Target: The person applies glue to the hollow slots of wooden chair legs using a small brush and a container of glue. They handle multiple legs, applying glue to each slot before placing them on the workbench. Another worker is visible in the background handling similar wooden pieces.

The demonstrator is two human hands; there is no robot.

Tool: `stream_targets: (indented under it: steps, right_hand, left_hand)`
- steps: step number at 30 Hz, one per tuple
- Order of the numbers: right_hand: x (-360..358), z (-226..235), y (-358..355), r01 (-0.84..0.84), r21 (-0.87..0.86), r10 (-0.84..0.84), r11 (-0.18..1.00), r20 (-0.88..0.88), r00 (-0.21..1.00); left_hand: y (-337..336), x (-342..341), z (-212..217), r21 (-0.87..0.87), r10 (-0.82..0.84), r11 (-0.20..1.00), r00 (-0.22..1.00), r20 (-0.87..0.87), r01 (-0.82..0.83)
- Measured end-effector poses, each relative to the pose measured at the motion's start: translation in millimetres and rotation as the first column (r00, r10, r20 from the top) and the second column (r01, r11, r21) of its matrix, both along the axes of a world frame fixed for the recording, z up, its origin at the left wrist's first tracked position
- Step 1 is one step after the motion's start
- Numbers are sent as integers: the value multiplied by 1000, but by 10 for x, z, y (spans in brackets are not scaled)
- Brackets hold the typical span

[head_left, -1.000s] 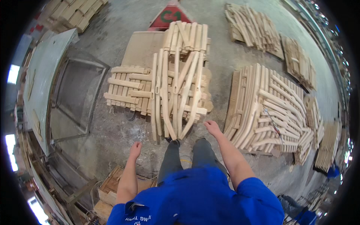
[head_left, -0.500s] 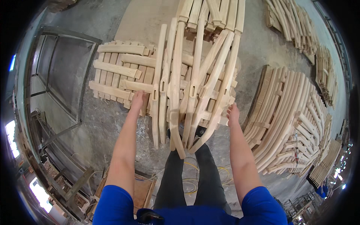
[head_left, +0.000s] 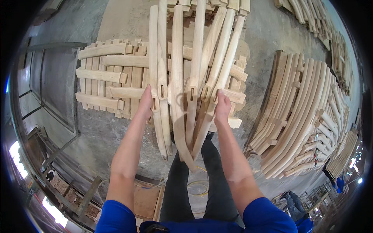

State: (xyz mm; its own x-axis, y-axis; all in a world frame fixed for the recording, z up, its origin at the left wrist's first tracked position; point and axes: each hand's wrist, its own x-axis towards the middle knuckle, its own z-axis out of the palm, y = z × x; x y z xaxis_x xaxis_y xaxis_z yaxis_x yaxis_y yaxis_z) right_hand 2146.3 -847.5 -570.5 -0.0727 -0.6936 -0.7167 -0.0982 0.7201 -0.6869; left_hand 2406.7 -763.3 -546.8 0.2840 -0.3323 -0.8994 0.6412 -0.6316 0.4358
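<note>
While both hands clamp it, a bundle of curved wooden legs [head_left: 186,89] lifts off the stack.
Left hand [head_left: 146,103] grip closed on outer leg; right hand [head_left: 222,106] grip closed opposite; slotted ends show; flat stack of short rails [head_left: 103,77] beneath; floor [head_left: 264,39] concrete.

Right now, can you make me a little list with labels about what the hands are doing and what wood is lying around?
left hand: grips the left side of the bundle of long curved wooden pieces
right hand: grips the right side of the same bundle
bundle: pale wood, slotted, ends fanning toward the person's legs
under the bundle: stack of shorter crossed wooden pieces
to the right: row of curved wooden pieces on the concrete floor
to the left: metal frame
</note>
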Motion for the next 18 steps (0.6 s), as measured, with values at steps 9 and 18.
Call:
stream_targets:
  steps: [9, 18]
  right_hand:
    - [-236, -248, -19, -85, 376, -208, 923, 671, 712]
    - [-188, -182, 96, -261, 366, 5, 893, 573, 820]
  left_hand:
    - [-85, 309, 41, -401, -277, 897, 943, -186, 185]
    - [-99, 52, -133, -333, -279, 931, 882, -380, 151]
